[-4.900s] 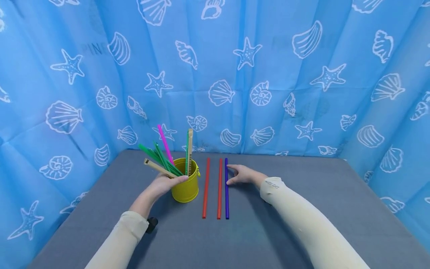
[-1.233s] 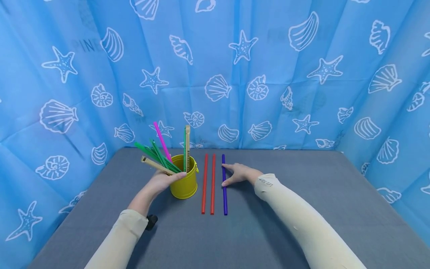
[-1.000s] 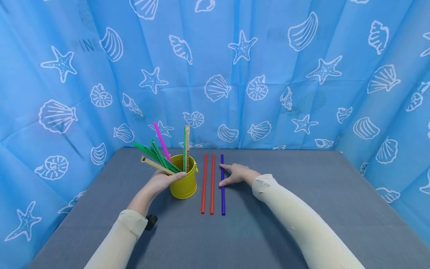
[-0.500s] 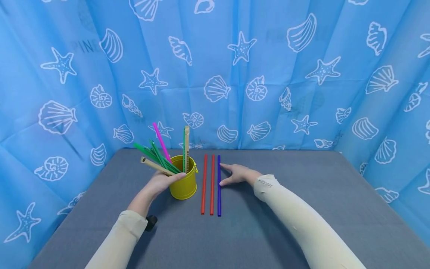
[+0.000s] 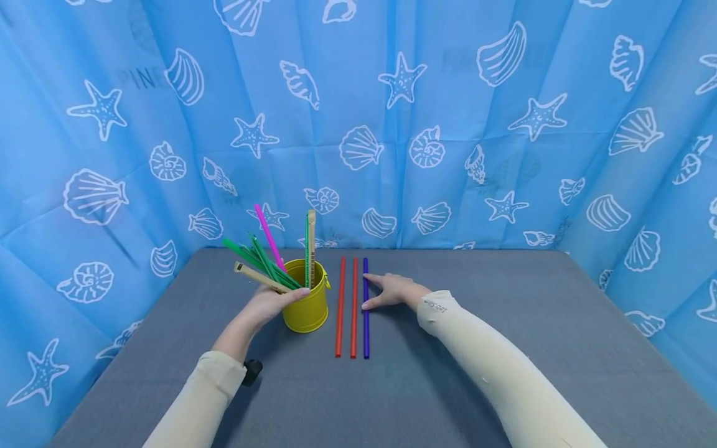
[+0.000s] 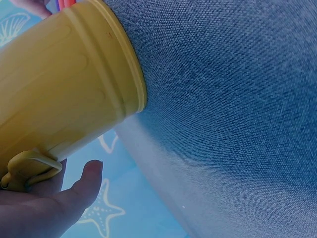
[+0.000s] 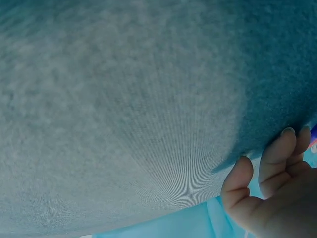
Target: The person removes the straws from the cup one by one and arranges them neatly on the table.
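Note:
My left hand (image 5: 266,306) holds a yellow metal bucket (image 5: 305,316) by its left side, thumb at the front of the rim. In the left wrist view the bucket wall (image 6: 64,79) fills the upper left, with fingers (image 6: 81,191) near its handle loop. Right of the bucket, two red straws (image 5: 340,311) lie parallel on the table, and a blue straw (image 5: 366,336) lies just right of them. My right hand (image 5: 394,290) touches the blue straw with index fingertip and thumb tip spread along it. In the right wrist view its other fingers (image 7: 277,153) are loosely bent.
In the bucket stand several green straws (image 5: 263,261), a magenta straw (image 5: 270,236) and two paper-wrapped straws (image 5: 312,242). The grey cloth-covered table (image 5: 476,348) reaches back to a blue shell-print curtain (image 5: 448,124).
The second red straw now lies closer to the first. The blue straw has slid left beside it under my right fingertips. The bucket and left hand stay in place.

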